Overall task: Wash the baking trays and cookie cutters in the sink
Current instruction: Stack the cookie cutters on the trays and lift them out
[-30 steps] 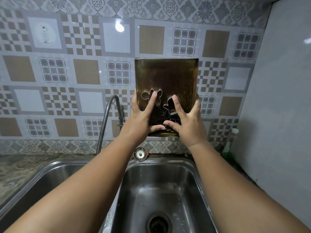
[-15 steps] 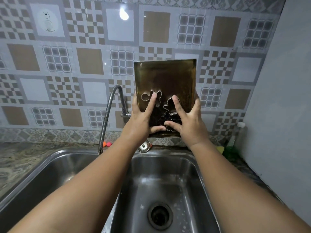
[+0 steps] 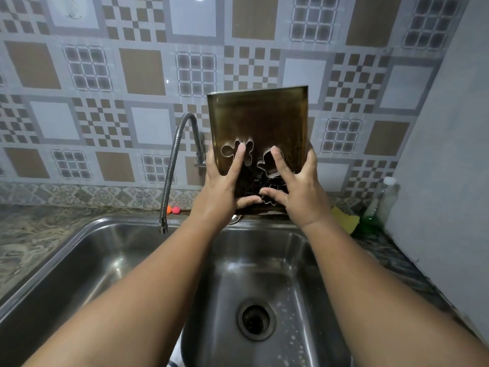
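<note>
Baking tray (image 3: 260,120) upright above sink (image 3: 264,260), both hands grasping it, fingers pinning cookie cutters (image 3: 262,165)

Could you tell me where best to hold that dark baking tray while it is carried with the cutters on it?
Probably by its two long side edges near the lower end, as now: left hand and right hand flank the upright baking tray, fingertips pinning the cookie cutters against it.
</note>
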